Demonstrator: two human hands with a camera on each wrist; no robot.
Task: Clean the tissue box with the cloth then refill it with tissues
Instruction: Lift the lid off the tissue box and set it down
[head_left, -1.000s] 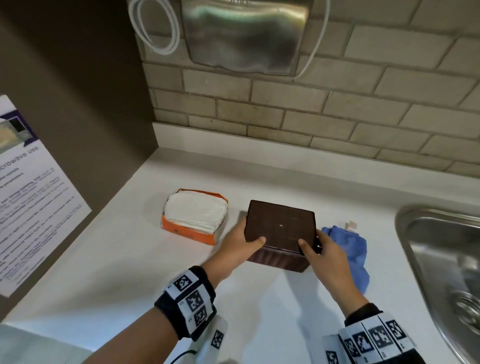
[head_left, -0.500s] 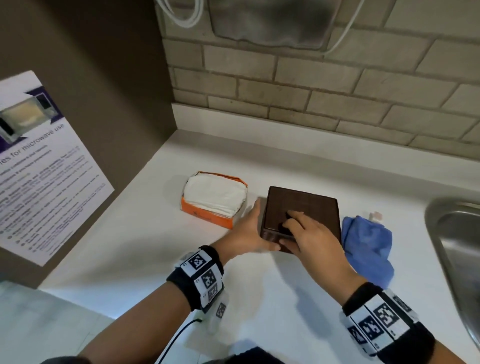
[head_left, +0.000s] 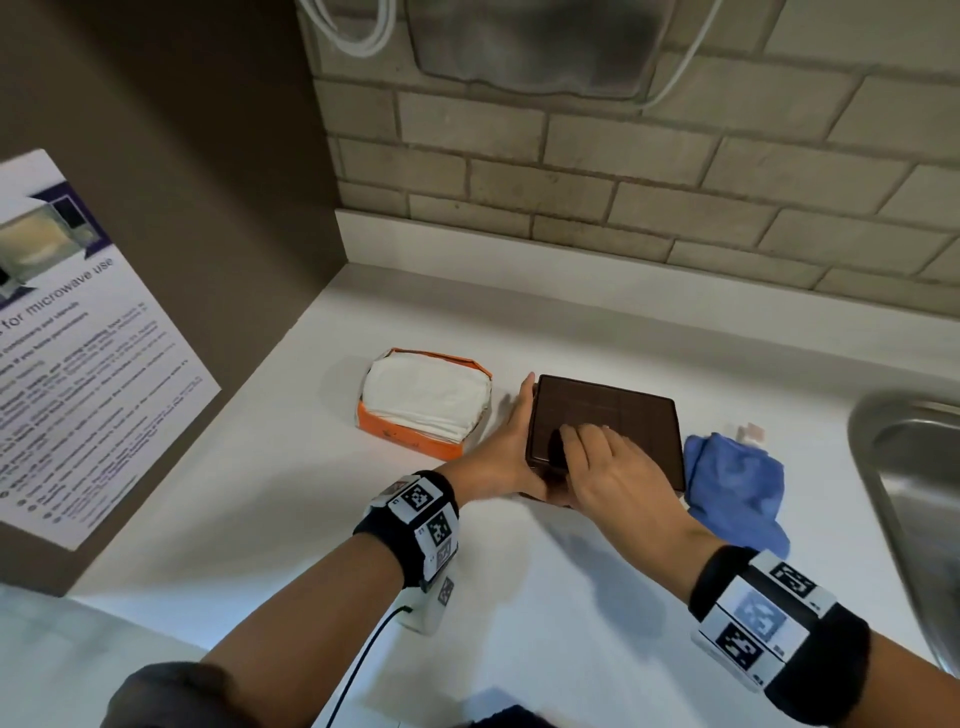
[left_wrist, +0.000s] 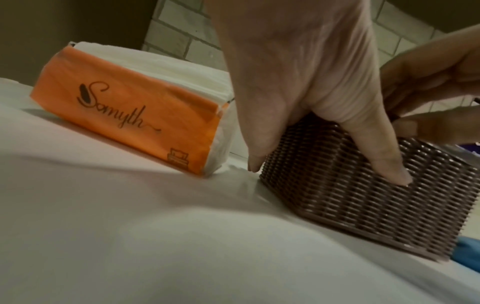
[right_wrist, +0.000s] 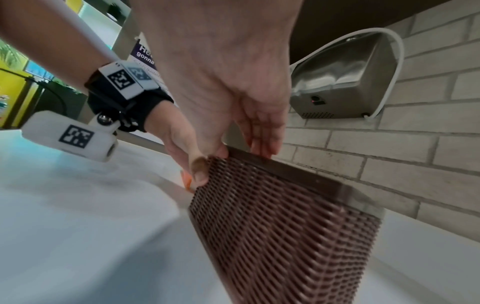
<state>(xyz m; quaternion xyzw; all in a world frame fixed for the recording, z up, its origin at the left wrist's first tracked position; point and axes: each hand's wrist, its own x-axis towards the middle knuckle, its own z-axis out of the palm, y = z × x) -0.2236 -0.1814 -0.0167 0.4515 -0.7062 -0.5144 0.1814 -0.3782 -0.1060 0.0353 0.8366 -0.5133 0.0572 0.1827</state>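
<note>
The brown woven tissue box (head_left: 623, 421) stands on the white counter, flat brown panel facing up. My left hand (head_left: 511, 452) holds its near left corner, fingers straight down the left wall and thumb on the front wall (left_wrist: 363, 205). My right hand (head_left: 613, 467) lies on top, fingers over the panel's near edge and thumb on the front wall (right_wrist: 285, 236), pinching that edge. The opened orange tissue pack (head_left: 426, 410), white tissues showing, lies just left of the box. The blue cloth (head_left: 732, 483) lies crumpled at the box's right, untouched.
A steel sink (head_left: 914, 493) is set into the counter at the far right. A metal hand dryer (head_left: 530, 41) hangs on the brick wall behind. A brown side panel with a microwave notice (head_left: 67, 338) bounds the left. White counter (head_left: 519, 597) stretches toward me.
My right hand left the box's near right corner and came onto the top panel. The left hand keeps hold of the left side. Little differs from half a second ago.
</note>
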